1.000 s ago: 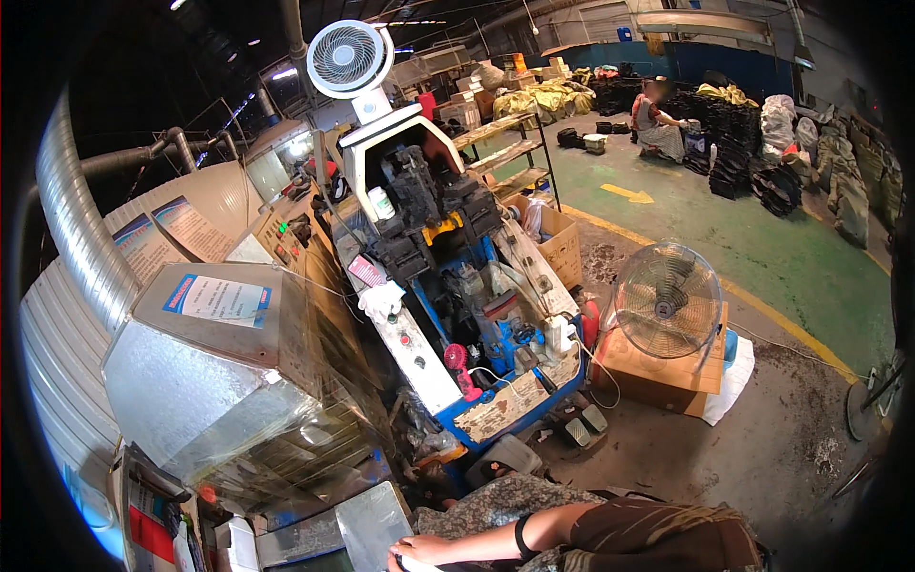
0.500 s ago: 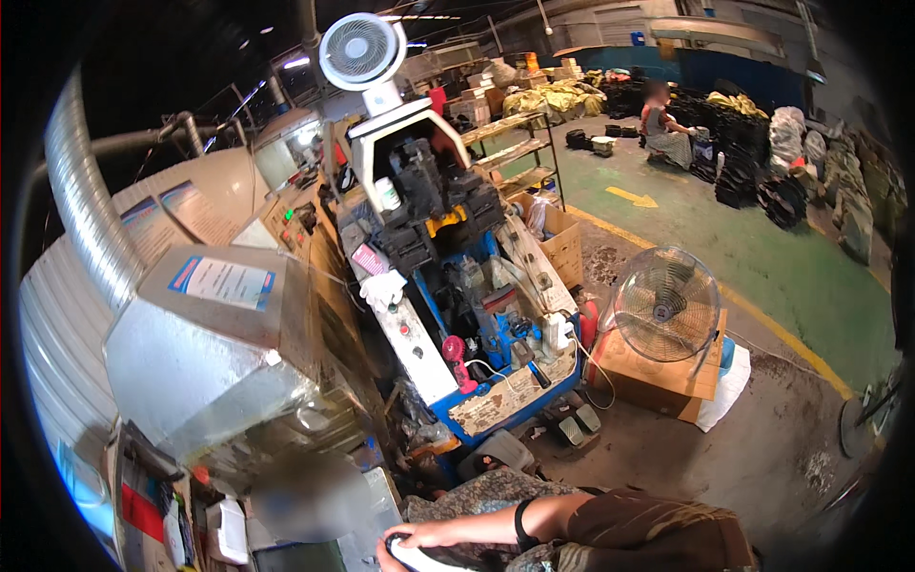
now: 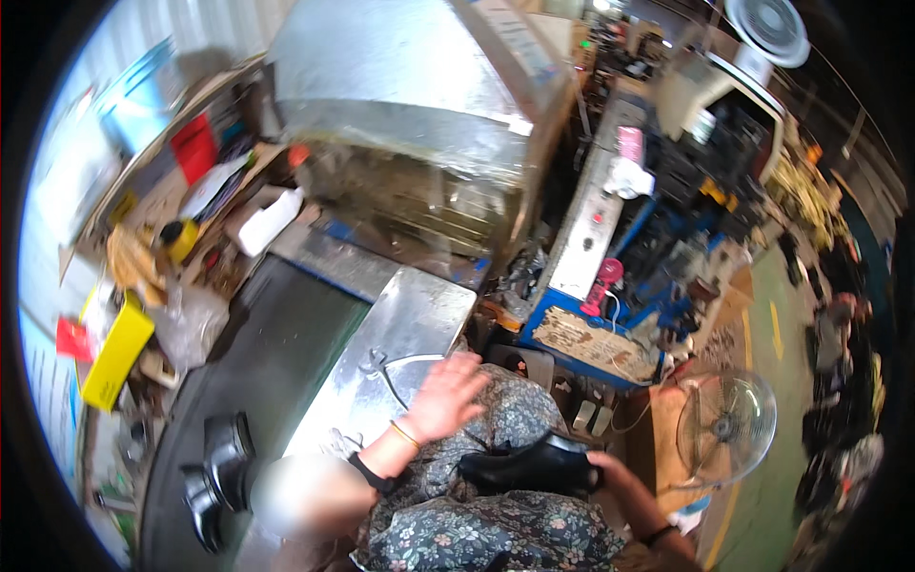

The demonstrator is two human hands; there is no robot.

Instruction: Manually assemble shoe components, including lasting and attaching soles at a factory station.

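A glossy black shoe (image 3: 524, 467) lies across my lap on a floral-patterned cloth (image 3: 496, 534). My right hand (image 3: 610, 472) grips its right end, and the fingers' far side is hidden behind it. Above the lap, my left hand (image 3: 448, 396) is raised with fingers spread, holding nothing, near the bare metal plate (image 3: 419, 305). A thin dark and white cord (image 3: 386, 372) lies on that plate beside the hand. To the left, a pair of shiny black shoes (image 3: 219, 477) sits on the dark conveyor belt (image 3: 276, 334).
Ahead stands a metal-hooded machine (image 3: 400, 67). To its right is a blue and white machine (image 3: 581, 257) carrying a pink handheld fan (image 3: 605, 286). A wire-caged fan (image 3: 724, 429) stands at the right. A cluttered shelf with a yellow box (image 3: 116, 353) borders the belt.
My view has swung left and down, bringing the belt and its shoes into sight. My left hand now shows raised and open, and the black shoe in my right hand is visible.
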